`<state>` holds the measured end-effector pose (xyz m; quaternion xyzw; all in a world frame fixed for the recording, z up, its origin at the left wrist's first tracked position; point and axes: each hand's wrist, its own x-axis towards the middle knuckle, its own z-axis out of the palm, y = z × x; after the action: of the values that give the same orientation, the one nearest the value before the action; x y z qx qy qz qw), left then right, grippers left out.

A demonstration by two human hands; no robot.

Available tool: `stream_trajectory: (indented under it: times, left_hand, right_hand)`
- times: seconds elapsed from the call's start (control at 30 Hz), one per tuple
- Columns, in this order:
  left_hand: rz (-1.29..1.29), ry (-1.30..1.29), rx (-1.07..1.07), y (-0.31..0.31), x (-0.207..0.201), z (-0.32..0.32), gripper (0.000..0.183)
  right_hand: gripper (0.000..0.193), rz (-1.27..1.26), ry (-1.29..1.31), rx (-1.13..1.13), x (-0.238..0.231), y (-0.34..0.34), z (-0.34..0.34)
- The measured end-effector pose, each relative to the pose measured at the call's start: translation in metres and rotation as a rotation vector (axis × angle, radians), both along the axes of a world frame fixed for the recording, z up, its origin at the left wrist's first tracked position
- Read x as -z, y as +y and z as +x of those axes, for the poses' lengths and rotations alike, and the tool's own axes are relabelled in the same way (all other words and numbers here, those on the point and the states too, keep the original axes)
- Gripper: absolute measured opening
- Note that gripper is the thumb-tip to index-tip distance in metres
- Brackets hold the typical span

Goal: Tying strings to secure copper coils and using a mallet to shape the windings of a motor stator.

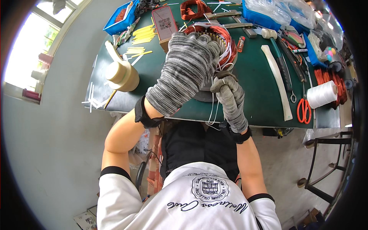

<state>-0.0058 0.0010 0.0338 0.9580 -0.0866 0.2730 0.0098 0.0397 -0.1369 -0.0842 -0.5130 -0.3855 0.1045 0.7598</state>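
Observation:
A stator [226, 42] with red-brown copper windings and white cord laced round its rim stands at the near middle of the table. My left hand [191, 63], in a grey striped knit glove, bends over its left side. The fingers are curled, their tips hidden behind the knuckles. Against the stator's near right edge, my right hand [232, 97] is closed in a matching glove, pinching white cord [212, 111]. Loose ends of that cord hang past the table edge towards my lap. The exact grip point is hidden by the fingers.
To the left stand a cream plastic container [122, 76] and yellow strips [144, 35]. Behind is a phone [165, 22] with a copper coil [193, 9]. On the right lie a mallet [278, 53], orange scissors [304, 111], a white thread spool [322, 94] and blue bins [264, 17].

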Motion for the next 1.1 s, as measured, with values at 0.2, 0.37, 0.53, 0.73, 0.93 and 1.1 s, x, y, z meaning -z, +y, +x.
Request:
stream_trajectory:
  times: [0.2, 0.37, 0.53, 0.73, 0.93, 1.1]
  left_hand:
    - [-0.195, -0.027, 0.052, -0.004, 0.006, 0.0, 0.013]
    - [-0.035, -0.496, -0.045, -0.016, 0.022, -0.013, 0.017]
    - [-0.069, -0.346, -0.141, -0.018, 0.048, -0.01, 0.037]
    - [-0.026, -0.18, -0.219, -0.022, 0.061, 0.01, 0.03]
    - [0.026, -0.331, -0.164, -0.014, 0.065, 0.017, 0.025]
    - [-0.009, -0.309, -0.062, -0.005, 0.059, 0.018, 0.025]
  right_hand:
    - [0.025, -0.003, -0.014, 0.026, -0.002, -0.001, 0.0]
    - [0.024, -0.002, -0.03, 0.046, 0.0, -0.001, 0.001]
    - [0.022, 0.093, 0.123, -0.038, 0.002, -0.001, 0.0]
    - [0.024, 0.465, 0.811, -0.426, -0.028, -0.011, -0.005]
    - [0.023, 0.522, 0.956, -0.464, -0.021, -0.011, -0.009]
    - [0.034, 0.081, 0.276, 0.039, -0.005, -0.003, -0.011]
